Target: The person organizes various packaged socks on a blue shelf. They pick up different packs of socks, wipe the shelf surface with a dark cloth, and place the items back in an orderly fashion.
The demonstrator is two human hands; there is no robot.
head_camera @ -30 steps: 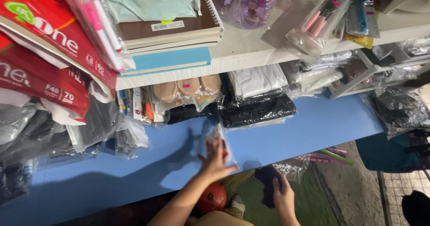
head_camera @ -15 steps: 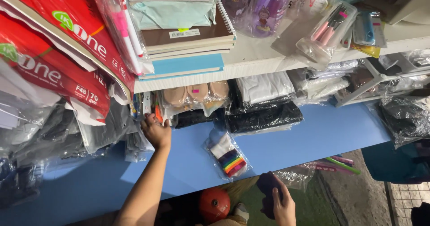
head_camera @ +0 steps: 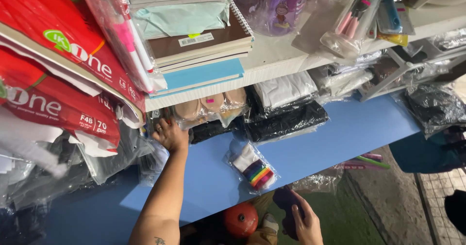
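Note:
My left hand (head_camera: 170,135) reaches to the back of the blue shelf (head_camera: 340,133) and presses into the clear-bagged goods under the white shelf board (head_camera: 276,60), beside a bag of beige items (head_camera: 208,106); what its fingers grip is hidden. A clear bag of white socks with rainbow stripes (head_camera: 253,169) lies loose on the blue shelf, apart from both hands. Below the shelf edge, my right hand (head_camera: 305,220) holds a dark purple cloth item (head_camera: 286,201).
Red paper reams (head_camera: 53,89) lean at left. Notebooks (head_camera: 199,46) and pen packs (head_camera: 357,16) sit on the white shelf. Black (head_camera: 286,121) and white (head_camera: 286,87) bagged garments fill the back. An orange ball (head_camera: 241,219) lies below. Coloured pens (head_camera: 364,160) lie under the shelf.
My left hand let go of the rainbow sock bag, which now lies on the blue shelf, and moved left and back into the bagged goods. My right hand stayed low.

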